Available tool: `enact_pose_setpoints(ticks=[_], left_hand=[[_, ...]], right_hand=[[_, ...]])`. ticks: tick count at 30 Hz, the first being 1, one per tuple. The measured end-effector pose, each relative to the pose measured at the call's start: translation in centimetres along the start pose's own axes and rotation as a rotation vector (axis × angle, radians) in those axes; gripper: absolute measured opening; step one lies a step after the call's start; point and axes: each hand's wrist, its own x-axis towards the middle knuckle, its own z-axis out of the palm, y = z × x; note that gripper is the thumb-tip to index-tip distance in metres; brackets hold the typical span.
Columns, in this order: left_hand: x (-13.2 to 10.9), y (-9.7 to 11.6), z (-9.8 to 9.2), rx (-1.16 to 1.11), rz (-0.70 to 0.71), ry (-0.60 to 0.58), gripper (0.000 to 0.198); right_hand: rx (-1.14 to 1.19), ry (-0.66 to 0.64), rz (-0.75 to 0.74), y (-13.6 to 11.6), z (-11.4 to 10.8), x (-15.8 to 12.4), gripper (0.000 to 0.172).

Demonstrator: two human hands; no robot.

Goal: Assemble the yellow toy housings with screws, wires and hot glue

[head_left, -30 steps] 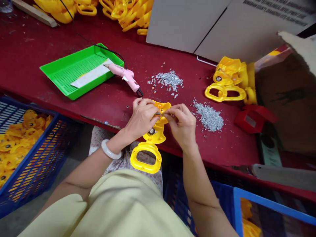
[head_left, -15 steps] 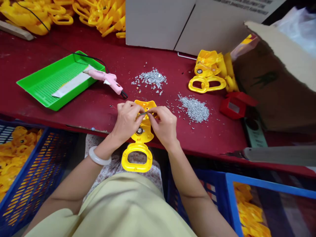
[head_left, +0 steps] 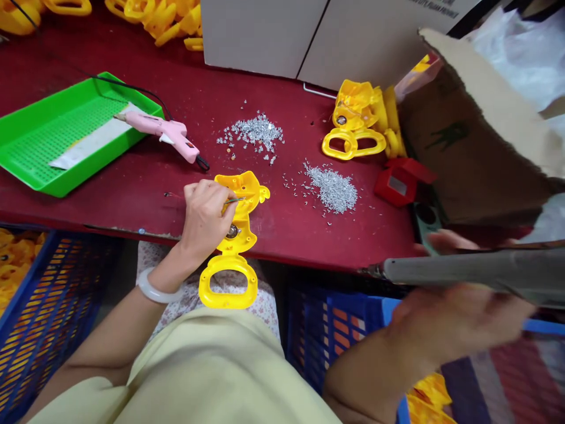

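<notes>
A yellow plastic shell half (head_left: pixel 247 188) with an oval ring handle lies over the table's front edge, its hollow side up. My left hand (head_left: pixel 207 212) is closed at the shell's left side, thumb and finger pinching a thin dark wire-like strand (head_left: pixel 232 201) over the hollow. A round metal part (head_left: pixel 232 231) sits lower in the shell. Off to the right, my right hand (head_left: pixel 463 315), blurred by motion, is wrapped round a grey electric screwdriver (head_left: pixel 477 272) that lies level, its narrow tip pointing left. Some fingers show above the tool.
Behind the shell lie a pile of small metal pieces (head_left: pixel 260 131) and a pile of screws (head_left: pixel 333 188). Left are a pink glue gun (head_left: pixel 170 132) and a green tray (head_left: pixel 66 179). Yellow parts (head_left: pixel 353 112), a red box (head_left: pixel 395 182) and a carton (head_left: pixel 477 153) stand right.
My right hand has left the shell and moved right to the screwdriver, closing on it. My left hand still pinches the strand. The camera view has shifted, so the table things appear further left.
</notes>
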Motion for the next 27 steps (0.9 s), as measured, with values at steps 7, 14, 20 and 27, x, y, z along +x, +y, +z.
enact_pose_setpoints(ticks=[7, 14, 20, 27], left_hand=[[-0.7, 0.7, -0.8, 0.026, -0.076, 0.052, 0.007], [-1.2, 0.6, -2.2, -0.070, -0.079, 0.106, 0.024], [-2.1, 0.3, -4.0, -0.099, -0.113, 0.182, 0.018], [-2.5, 0.8, -4.7, -0.130, -0.084, 0.213, 0.016]], right_hand=[[0.501, 0.332, 0.260, -1.2, 4.9, 3.5, 0.013], [0.629, 0.381, 0.061, -0.2, 12.8, 11.1, 0.011], [0.623, 0.333, 0.026, 1.8, 16.2, 12.0, 0.013], [0.647, 0.353, -0.007, 1.9, 16.3, 12.4, 0.012]])
